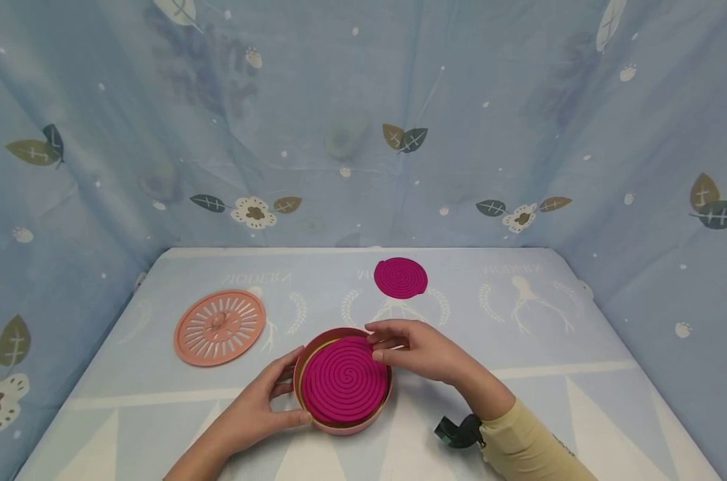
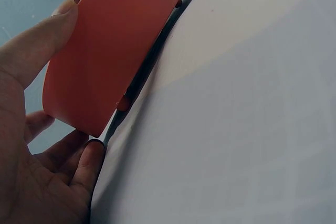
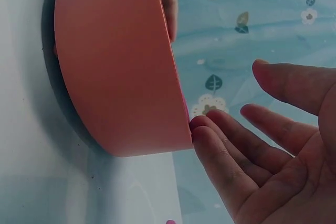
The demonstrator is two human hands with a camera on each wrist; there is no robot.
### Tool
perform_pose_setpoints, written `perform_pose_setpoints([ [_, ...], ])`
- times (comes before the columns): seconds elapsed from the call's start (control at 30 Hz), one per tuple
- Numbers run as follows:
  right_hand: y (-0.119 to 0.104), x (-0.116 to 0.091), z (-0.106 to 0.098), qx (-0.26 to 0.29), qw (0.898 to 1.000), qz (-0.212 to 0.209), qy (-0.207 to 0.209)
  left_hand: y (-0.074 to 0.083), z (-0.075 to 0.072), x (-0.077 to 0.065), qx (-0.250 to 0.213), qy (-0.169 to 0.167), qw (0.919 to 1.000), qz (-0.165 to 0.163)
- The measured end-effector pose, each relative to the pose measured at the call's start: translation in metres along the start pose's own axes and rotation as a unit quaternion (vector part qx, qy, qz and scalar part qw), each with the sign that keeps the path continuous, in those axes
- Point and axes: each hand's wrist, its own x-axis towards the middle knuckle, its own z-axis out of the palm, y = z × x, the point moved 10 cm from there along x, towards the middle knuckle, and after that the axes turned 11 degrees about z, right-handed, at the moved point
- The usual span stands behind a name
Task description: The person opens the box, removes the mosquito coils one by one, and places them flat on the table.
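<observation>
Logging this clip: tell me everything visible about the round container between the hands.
The round container has plain, smooth coral walls, perhaps plastic, with small foot-like bumps beneath. It stands upright and uncovered on the patterned cloth. Inside, a yellow edge shows around a magenta spiral that fills most of the opening. The left hand grips its side; the right hand has fingertips at the rim, apparently touching it.

Half-covered and cropped around me
The magenta spiral disc [image 1: 345, 381] hides the inner floor of my round salmon-pink container [image 1: 345, 430], whose wall runs past the top edge in both wrist views. The right edge crops my right hand [image 3: 278, 171] in its wrist view; marks [image 1: 563, 445] on my pale yellow cloth sleeve [image 1: 528, 447] are too small to read.
</observation>
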Motion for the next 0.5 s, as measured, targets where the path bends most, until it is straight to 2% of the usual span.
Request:
perform_pose_setpoints([
  [0.27,0.0002,-0.0016,-0.0040,0.016,1.000,0.001,0.002,0.0011,-0.0007,0.0009,0.004,0.001,1.0000,0.004],
  [0.4,0.0002,-0.0012,0.0011,0.013,1.000,-0.002,-0.011,-0.0004,0.0001,-0.0003,-0.004,0.000,1.0000,-0.007],
  [0.5,0.0004,-0.0004,0.0012,0.005,1.000,-0.002,-0.006,-0.0007,0.0000,-0.0006,-0.005,-0.002,0.9999,-0.013],
])
